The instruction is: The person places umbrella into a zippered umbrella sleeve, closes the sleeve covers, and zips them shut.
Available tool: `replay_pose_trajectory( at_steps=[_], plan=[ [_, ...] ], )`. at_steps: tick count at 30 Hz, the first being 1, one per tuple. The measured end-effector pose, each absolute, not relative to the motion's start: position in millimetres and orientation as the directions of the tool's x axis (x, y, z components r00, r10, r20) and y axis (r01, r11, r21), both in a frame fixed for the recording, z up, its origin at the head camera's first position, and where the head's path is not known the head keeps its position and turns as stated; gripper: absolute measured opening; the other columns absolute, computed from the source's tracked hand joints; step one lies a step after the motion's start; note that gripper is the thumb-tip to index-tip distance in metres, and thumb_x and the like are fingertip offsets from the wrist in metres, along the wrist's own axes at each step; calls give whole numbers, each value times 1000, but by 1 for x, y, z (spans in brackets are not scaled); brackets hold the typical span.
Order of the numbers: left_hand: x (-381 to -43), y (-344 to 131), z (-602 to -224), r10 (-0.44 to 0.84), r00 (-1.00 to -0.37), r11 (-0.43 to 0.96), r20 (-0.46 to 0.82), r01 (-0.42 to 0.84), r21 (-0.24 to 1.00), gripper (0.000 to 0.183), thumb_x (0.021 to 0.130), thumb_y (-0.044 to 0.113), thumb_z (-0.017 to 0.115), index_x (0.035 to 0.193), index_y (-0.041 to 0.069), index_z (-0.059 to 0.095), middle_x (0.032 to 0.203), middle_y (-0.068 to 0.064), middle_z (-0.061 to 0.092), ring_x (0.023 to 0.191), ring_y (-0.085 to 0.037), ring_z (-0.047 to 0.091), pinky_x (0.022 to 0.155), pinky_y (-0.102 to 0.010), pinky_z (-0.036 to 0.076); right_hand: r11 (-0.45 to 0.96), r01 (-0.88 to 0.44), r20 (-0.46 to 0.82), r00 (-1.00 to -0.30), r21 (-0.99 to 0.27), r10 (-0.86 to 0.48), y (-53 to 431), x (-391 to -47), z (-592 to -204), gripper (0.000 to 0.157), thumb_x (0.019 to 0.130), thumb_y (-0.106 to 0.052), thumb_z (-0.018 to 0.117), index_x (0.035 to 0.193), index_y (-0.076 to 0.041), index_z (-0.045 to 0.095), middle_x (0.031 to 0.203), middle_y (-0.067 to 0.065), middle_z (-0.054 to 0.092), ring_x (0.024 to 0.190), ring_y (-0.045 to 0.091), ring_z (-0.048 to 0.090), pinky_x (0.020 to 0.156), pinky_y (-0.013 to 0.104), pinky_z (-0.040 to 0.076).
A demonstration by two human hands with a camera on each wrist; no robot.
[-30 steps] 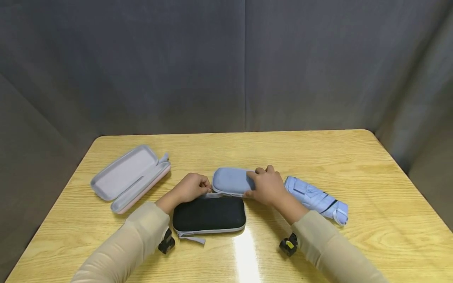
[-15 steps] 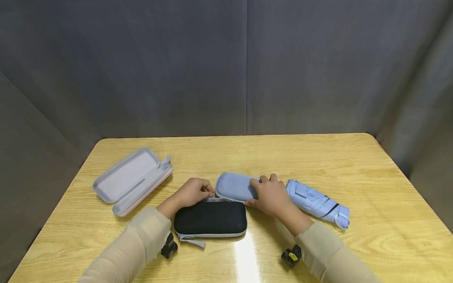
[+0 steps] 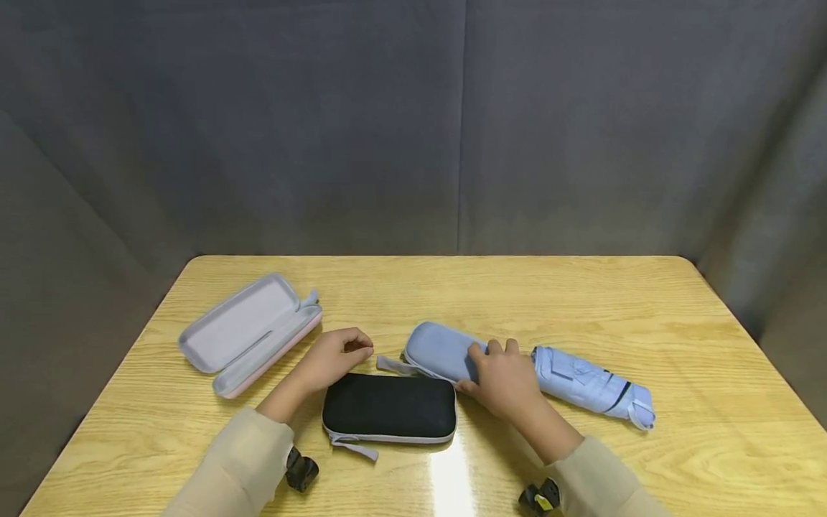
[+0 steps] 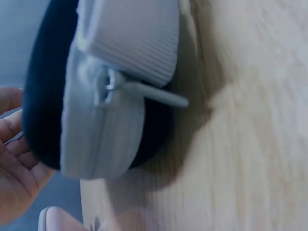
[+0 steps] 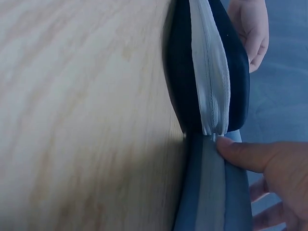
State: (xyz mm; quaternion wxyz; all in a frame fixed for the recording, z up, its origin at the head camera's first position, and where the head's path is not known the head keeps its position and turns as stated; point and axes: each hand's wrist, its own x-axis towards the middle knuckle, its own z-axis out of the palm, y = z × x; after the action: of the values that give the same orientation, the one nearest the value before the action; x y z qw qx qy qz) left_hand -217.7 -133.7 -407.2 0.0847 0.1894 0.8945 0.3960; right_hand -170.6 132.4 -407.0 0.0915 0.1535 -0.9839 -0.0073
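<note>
My right hand (image 3: 507, 380) grips the right part of a blue zippered case (image 3: 434, 350), which lies at a slant on the table. In the right wrist view the thumb (image 5: 243, 153) presses against its zipper side, while the other fingers are partly hidden. A pale strap (image 3: 395, 365) sticks out from the case's left end. Just left of that strap hovers my left hand (image 3: 334, 356), holding nothing, its fingers loosely curled. The black zippered case (image 3: 388, 409) lies in front of both hands, closed. Its grey zipper pull (image 4: 154, 93) shows close up in the left wrist view.
At the left stands an open pink case (image 3: 268, 359) with a grey lining, its lid tipped back. A folded light-blue umbrella (image 3: 591, 382) lies right of my right hand. The wooden table (image 3: 711, 445) ends at a dark curtain (image 3: 323, 143).
My left hand has let go of the blue case's strap and moved off to the left. The blue case has turned slightly, its right end nearer me, still under my right hand.
</note>
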Motion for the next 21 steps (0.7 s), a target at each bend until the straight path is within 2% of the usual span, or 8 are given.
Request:
replay_pose_trajectory(
  at_steps=[7,14,21],
  plan=[
    [-203,-148,-400,332,-941,629,63,270,729,19,86,17,54,97,3,60,94,-3,59,93,-22,53,81,-38,41,952,-299,206,-929,70,-307,132,-164,-408,54,65,-49,67,95,-6,58,78,14,54,72,33,48,42,38,41],
    [-188,-164,-390,254,-953,687,167,299,663,25,86,19,54,103,2,57,114,-14,52,108,-31,44,81,-45,39,942,-321,239,-911,102,-336,134,-158,-408,56,65,-41,70,100,0,58,78,15,55,68,31,49,43,37,43],
    [-170,-182,-378,139,-964,711,227,257,654,27,87,22,51,106,3,55,109,-13,52,103,-32,46,78,-45,41,938,-336,222,-912,80,-345,137,-151,-406,56,65,-37,70,103,2,58,83,17,56,70,32,50,47,38,45]
  ],
)
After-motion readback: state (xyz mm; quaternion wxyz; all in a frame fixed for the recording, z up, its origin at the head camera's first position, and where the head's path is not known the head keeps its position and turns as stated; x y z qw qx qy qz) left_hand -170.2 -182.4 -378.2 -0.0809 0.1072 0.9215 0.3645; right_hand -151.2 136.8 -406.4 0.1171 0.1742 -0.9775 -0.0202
